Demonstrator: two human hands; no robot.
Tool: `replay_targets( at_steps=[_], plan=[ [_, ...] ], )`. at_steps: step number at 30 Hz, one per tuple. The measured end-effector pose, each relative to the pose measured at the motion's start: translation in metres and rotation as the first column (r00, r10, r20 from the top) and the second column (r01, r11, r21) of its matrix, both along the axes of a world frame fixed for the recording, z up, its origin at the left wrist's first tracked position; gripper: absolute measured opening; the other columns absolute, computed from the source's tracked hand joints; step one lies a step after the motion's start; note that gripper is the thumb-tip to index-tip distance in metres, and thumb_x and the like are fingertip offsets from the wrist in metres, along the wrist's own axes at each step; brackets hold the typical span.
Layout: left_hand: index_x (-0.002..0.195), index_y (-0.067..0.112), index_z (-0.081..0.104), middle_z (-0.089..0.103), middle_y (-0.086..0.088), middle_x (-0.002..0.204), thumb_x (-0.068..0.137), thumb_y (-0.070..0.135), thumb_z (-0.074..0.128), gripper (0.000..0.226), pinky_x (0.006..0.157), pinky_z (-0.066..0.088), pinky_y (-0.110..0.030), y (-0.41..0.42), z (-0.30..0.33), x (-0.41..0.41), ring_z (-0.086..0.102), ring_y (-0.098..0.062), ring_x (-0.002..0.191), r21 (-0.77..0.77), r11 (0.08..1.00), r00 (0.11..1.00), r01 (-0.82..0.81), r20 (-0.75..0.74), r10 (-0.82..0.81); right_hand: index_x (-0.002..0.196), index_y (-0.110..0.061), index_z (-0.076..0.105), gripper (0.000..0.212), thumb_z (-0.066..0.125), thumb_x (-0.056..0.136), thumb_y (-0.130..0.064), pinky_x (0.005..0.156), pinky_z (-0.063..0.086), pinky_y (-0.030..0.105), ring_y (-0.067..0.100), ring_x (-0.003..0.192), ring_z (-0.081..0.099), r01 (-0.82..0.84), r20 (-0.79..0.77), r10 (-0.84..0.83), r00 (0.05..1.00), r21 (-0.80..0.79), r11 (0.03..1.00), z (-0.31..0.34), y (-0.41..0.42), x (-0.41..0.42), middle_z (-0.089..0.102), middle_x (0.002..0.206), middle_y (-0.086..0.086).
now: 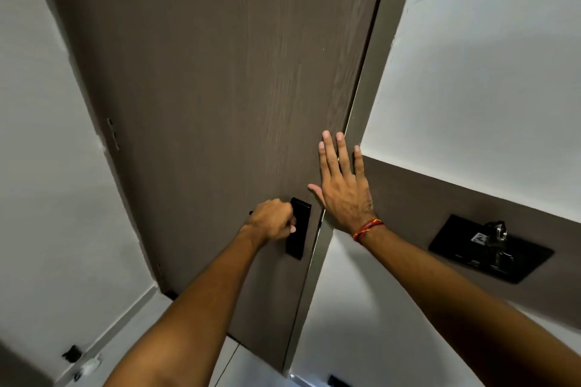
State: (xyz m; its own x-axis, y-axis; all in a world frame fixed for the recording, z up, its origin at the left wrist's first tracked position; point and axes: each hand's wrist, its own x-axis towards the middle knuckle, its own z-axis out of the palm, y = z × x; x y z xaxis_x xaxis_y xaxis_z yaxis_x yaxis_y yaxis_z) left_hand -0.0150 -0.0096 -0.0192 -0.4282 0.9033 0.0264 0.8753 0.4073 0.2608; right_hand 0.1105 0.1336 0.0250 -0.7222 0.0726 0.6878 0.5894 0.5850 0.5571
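Note:
A tall dark brown wooden door (213, 88) fills the middle of the head view. A black lock plate (299, 239) sits near its right edge. My left hand (272, 220) grips the black door handle, which is almost wholly hidden under the curled fingers. My right hand (341, 182) lies flat with straight fingers against the door's right edge, where it meets the grey frame (374, 72). A red and orange thread is tied round my right wrist.
White walls stand on both sides. A brown wall panel on the right carries a black switch plate (490, 250) with a metal key fitting. A small black doorstop (72, 353) and a white object lie on the floor at lower left.

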Motion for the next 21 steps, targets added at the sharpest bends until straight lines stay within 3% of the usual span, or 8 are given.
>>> replay_targets(
  at_steps=[4,8,10,12,15,19,21],
  plan=[
    [0.087,0.013,0.076,0.078,-0.009,0.094,0.082,0.034,0.075,0.021,0.079,0.059,-0.036,0.014,0.000,-0.012,0.073,-0.030,0.088,-0.014,0.998,0.998,0.063,0.009,-0.063,0.164,0.004,0.008,0.105,0.041,0.098,-0.071,0.125,-0.006,0.063,0.035,0.162,0.003,0.147,0.030,-0.148,0.989,0.052,0.988,-0.003,-0.002,-0.008,-0.003,0.173,0.025],
    [0.072,0.011,0.065,0.074,-0.013,0.083,0.086,0.029,0.070,0.022,0.068,0.053,-0.035,0.023,-0.007,-0.015,0.071,-0.033,0.079,-0.020,0.993,0.985,0.119,-0.122,-0.120,0.165,0.002,0.010,0.100,0.054,0.098,-0.059,0.125,-0.005,0.064,0.030,0.163,0.011,0.282,0.041,-0.282,0.958,0.020,0.959,-0.001,-0.015,-0.017,0.004,0.174,0.021],
    [0.082,0.010,0.067,0.073,-0.013,0.089,0.090,0.027,0.066,0.019,0.070,0.053,-0.037,0.025,-0.013,-0.014,0.070,-0.031,0.083,-0.050,0.990,0.975,0.130,-0.176,-0.136,0.165,0.000,0.014,0.096,0.066,0.097,-0.043,0.126,0.005,0.064,0.030,0.163,0.012,0.322,0.045,-0.321,0.946,-0.014,0.947,0.002,-0.022,-0.021,0.006,0.174,0.020],
    [0.107,0.013,0.067,0.071,-0.012,0.099,0.096,0.028,0.060,0.020,0.077,0.054,-0.040,0.027,-0.025,-0.009,0.068,-0.028,0.093,-0.101,0.988,0.968,0.120,-0.207,-0.139,0.165,0.000,0.015,0.089,0.067,0.098,-0.026,0.125,0.014,0.063,0.032,0.163,0.013,0.353,0.029,-0.351,0.936,-0.062,0.934,0.004,-0.028,-0.024,0.008,0.174,0.020],
    [0.139,0.016,0.048,0.068,-0.012,0.113,0.100,0.027,0.052,0.041,0.084,0.054,-0.042,0.030,-0.043,-0.007,0.062,-0.031,0.112,-0.119,0.989,0.965,0.088,-0.237,-0.114,0.165,0.001,0.015,0.076,0.053,0.099,-0.004,0.124,0.011,0.065,0.035,0.162,0.012,0.388,-0.007,-0.389,0.921,-0.077,0.919,0.004,-0.035,-0.035,0.005,0.174,0.022],
    [0.140,0.010,0.048,0.069,-0.013,0.119,0.097,0.024,0.058,0.046,0.093,0.053,-0.040,0.033,-0.054,-0.008,0.062,-0.031,0.116,-0.048,0.994,0.948,0.095,-0.300,-0.105,0.165,0.002,0.013,0.067,0.017,0.098,0.008,0.123,0.001,0.067,0.037,0.162,0.007,0.471,0.026,-0.473,0.881,-0.152,0.869,0.006,-0.043,-0.044,0.001,0.174,0.023],
    [0.138,0.008,0.049,0.069,-0.013,0.118,0.097,0.021,0.058,0.044,0.096,0.052,-0.039,0.033,-0.054,-0.008,0.063,-0.031,0.115,-0.026,0.992,0.944,0.120,-0.308,-0.122,0.165,0.001,0.011,0.070,0.010,0.095,0.009,0.123,0.001,0.067,0.037,0.162,0.006,0.483,0.030,-0.485,0.874,-0.161,0.861,0.007,-0.045,-0.043,-0.001,0.174,0.023]
  ],
)
